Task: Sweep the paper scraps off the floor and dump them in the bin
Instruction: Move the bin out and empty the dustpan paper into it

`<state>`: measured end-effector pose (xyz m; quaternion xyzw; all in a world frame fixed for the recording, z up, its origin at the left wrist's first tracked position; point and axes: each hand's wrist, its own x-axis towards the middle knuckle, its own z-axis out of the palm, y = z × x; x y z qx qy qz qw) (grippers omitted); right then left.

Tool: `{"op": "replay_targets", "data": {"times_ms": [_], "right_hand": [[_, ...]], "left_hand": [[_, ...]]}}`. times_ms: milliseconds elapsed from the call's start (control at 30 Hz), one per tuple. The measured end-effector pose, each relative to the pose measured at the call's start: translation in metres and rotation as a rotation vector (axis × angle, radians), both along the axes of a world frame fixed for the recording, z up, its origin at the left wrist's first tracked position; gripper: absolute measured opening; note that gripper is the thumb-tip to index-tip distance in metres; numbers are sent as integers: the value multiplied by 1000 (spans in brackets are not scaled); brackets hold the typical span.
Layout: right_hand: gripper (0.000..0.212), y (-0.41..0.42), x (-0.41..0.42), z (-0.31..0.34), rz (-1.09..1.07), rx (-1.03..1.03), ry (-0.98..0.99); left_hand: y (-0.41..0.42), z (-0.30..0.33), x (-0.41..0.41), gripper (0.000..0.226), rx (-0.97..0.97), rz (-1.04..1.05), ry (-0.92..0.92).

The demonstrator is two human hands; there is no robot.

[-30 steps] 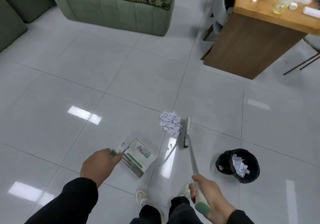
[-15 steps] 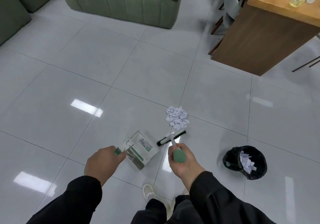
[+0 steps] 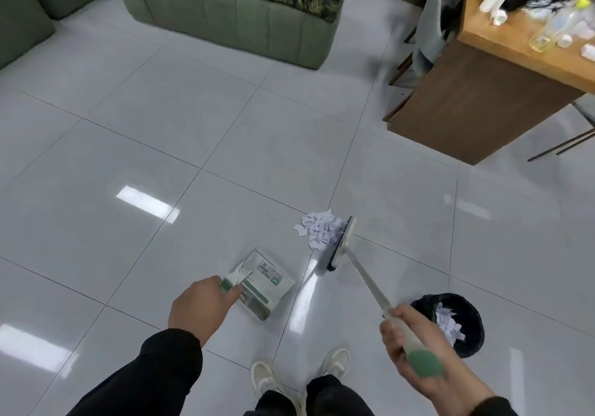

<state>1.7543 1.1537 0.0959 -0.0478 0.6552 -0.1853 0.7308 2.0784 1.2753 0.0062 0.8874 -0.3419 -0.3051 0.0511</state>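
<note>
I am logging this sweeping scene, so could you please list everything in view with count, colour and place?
paper scraps: one pile, pale lilac-white, on the floor beside the broom head
broom: one, pale handle, dark bristles, right of the pile
dustpan: one, white and green, on the floor left of the broom
bin: one, black liner, lower right, scraps inside
sofa: one, green with leaf-print top, far centre
wooden desk: one, brown, upper right, bottles on it
shoes: two, whitish, bottom centre
left hand: holds the dustpan handle
right hand: grips the broom handle
</note>
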Motion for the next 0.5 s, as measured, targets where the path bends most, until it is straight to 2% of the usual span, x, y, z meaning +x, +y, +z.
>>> {"op": "replay_targets", "data": {"times_ms": [267,500], "right_hand": [[8,-71,-29,-9,523,-175,448],[6,-160,-40,-84,633,-194,496]], "left_hand": [[-66,-22,-11,49,-32,-41,35],[-150,-45,-31,48,-61,-115,-39]]}}
